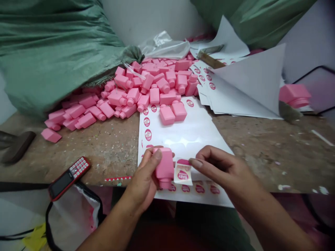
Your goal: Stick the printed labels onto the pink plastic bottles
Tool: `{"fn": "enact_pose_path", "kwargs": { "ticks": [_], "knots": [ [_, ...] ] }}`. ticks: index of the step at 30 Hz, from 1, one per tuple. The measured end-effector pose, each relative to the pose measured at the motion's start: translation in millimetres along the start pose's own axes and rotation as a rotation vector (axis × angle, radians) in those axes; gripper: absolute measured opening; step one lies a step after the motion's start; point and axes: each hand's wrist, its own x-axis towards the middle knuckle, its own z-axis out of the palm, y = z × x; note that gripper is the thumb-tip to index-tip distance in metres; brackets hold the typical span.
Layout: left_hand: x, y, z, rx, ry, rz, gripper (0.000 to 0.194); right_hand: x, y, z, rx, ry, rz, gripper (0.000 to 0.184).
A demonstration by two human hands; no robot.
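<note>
My left hand (145,176) is wrapped round a pink plastic bottle (164,165), whose neck points down toward me. Just right of the bottle, my right hand (217,165) pinches the upper corner of a small label (183,173) with a dark pink print reading "BABY". A narrow gap shows between label and bottle. Beneath both hands lies a white label sheet (183,139), with oval stickers along its left and near edges. Two pink bottles (172,113) stand side by side on the sheet's far part.
Many pink bottles (125,94) are heaped behind, beside a green sack (52,52). Curled label sheets (246,83) lie at the right, a wooden-handled tool (210,60) on them. A red phone (69,177) sits at the table's (112,153) near edge.
</note>
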Motion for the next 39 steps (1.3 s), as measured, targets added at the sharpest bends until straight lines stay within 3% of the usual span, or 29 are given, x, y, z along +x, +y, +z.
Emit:
{"fn": "enact_pose_path", "kwargs": {
  "ticks": [4, 14, 17, 22, 24, 26, 30, 33, 34, 36, 39],
  "knots": [
    [-4.6, -3.0, 6.1, -0.078, -0.054, -0.002, 0.042, -1.2, -1.9, 9.2, 0.028, -0.033, -0.031, 0.035],
    [-11.5, -2.8, 6.9, -0.011, -0.151, -0.005, 0.034, -1.3, -2.2, 10.7, -0.131, 0.002, -0.079, 0.035],
    [-14.7, -3.5, 5.8, 0.045, -0.175, -0.034, 0.03, -2.7, -2.1, 12.8, -0.313, 0.08, -0.172, 0.034],
    [-19.5, -0.4, 6.6, 0.145, -0.142, -0.078, 0.052, -2.7, 5.5, 14.0, -0.599, 0.33, -0.333, 0.041],
    [-25.8, 7.4, -3.1, 0.226, -0.112, -0.127, 0.066, -1.8, 8.9, 12.1, -0.578, 0.307, -0.306, 0.044],
    [-38.9, 20.6, -27.8, 0.388, -0.071, -0.161, 0.077, -1.4, 12.0, 10.2, -0.509, 0.229, -0.246, 0.046],
    [-91.8, 57.8, -114.1, 1.02, 0.102, -0.122, 0.072, -1.5, 17.6, 9.2, -0.435, 0.165, -0.13, 0.053],
    [-134.2, 85.4, -164.1, 1.474, 0.345, -0.019, 0.064, 0.0, 21.1, 9.3, -0.45, 0.174, -0.064, 0.063],
    [-141.6, 92.8, -170.0, 1.577, 0.405, -0.002, 0.062, 1.1, 22.3, 9.0, -0.454, 0.17, -0.051, 0.066],
    [-139.7, 104.6, -164.2, 1.71, 0.474, 0.05, 0.056, 4.0, 25.3, 7.8, -0.464, 0.141, -0.03, 0.069],
    [-93.5, 117.3, -126.4, 1.816, 0.476, 0.283, 0.041, 8.2, 31.5, 5.4, -0.491, 0.075, -0.013, 0.062]
  ]
}}
